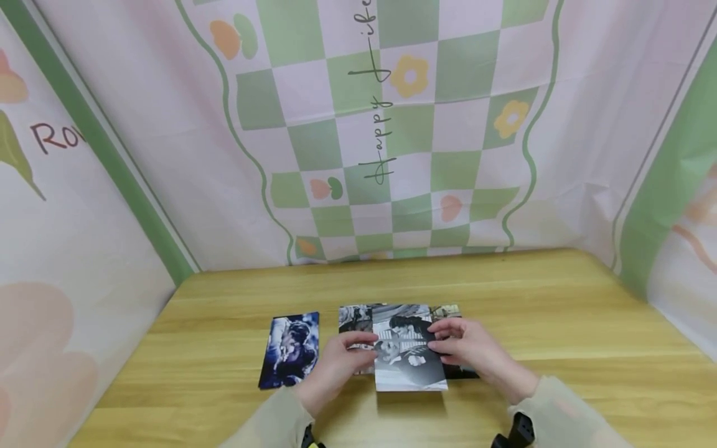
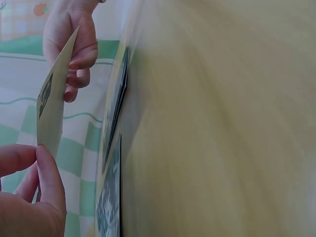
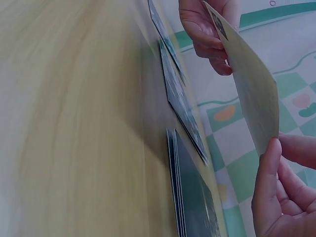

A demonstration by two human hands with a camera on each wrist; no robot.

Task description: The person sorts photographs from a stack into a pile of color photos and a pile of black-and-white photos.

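Both hands hold up a black-and-white photo card (image 1: 411, 370) by its side edges, raised above the table. It shows two people. My left hand (image 1: 334, 370) pinches the left edge between thumb and fingers. At the right edge, my right hand (image 1: 478, 351) pinches it the same way. The card's pale back (image 3: 252, 89), with a small dark picture on it, shows in the right wrist view. Behind the held card lie a black-and-white photo card (image 1: 355, 315) on the left and a darker photo pile (image 1: 447, 311) on the right, both partly hidden.
A blue-toned photo card (image 1: 290, 348) lies on the wooden table (image 1: 252, 292), left of my left hand. The right-hand pile (image 3: 190, 192) is several cards thick in the right wrist view. A checked cloth (image 1: 381, 155) hangs behind the table's far edge.
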